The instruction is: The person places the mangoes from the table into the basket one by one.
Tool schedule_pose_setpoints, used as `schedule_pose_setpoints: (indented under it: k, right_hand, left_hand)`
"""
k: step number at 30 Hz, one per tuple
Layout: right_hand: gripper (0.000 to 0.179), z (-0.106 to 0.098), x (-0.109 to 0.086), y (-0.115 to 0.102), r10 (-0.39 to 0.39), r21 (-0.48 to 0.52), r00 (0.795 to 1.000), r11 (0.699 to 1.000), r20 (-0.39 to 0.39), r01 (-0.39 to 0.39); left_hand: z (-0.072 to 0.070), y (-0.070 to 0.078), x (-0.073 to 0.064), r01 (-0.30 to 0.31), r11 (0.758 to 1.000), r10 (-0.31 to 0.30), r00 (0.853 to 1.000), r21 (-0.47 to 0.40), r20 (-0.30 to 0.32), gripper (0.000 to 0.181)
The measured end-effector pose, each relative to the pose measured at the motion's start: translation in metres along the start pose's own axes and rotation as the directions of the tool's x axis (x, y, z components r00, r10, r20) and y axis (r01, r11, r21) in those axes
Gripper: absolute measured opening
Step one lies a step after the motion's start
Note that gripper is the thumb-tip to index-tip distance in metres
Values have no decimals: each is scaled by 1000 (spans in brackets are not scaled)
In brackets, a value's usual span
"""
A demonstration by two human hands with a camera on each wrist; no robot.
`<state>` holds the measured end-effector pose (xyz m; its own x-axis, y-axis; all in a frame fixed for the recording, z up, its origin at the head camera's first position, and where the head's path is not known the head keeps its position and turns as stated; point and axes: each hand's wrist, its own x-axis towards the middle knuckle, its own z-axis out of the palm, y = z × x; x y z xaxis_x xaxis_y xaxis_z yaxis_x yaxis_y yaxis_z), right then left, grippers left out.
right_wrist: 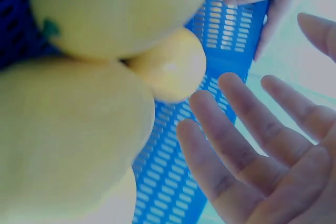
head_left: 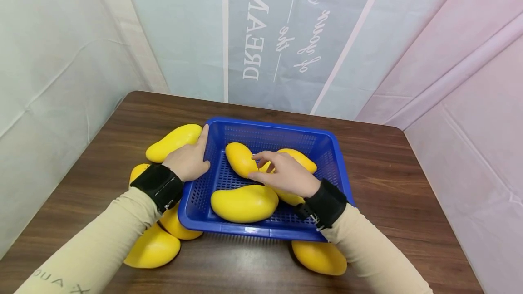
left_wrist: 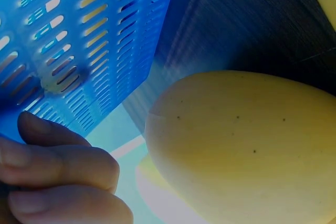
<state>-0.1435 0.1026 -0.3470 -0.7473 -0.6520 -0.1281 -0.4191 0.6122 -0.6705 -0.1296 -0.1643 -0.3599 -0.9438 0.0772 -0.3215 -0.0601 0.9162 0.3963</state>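
Note:
A blue plastic basket (head_left: 265, 230) with slotted walls holds several yellow mangoes. My left hand (head_left: 188, 160) grips its left wall, with the thumb inside and the other fingers outside; in the left wrist view the curled fingers (left_wrist: 68, 166) lie against the slots. Over the middle of the basket hovers my right hand (head_left: 286, 173), its fingers spread and holding nothing. In the right wrist view its fingers (right_wrist: 262, 140) are extended beside the mangoes. A large mango (head_left: 245, 203) lies along the front, another mango (head_left: 240, 160) behind it, and others are partly hidden under my right hand.
Outside the basket on the left, a mango (head_left: 173, 143) lies at the back, with several more nearer the front, partly behind my left arm. One mango (head_left: 320, 257) rests in front on the right. The brown wooden table (head_left: 392, 203) meets fabric curtains behind and beside it.

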Motion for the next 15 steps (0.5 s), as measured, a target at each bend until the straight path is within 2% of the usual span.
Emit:
schedule_pose_setpoints:
  k: [9,15]
  right_hand:
    - [41,-22,-30,7,-14,-12,994,1000,-106,13]
    - [45,-34,-59,18,-26,-51,976,999,-217,15]
  left_hand:
    - [-1,1,-1,-3,1000,3,1000,11,-13,96]
    - [-2,0,-1,-9,1000,9,1000,7,-9,97]
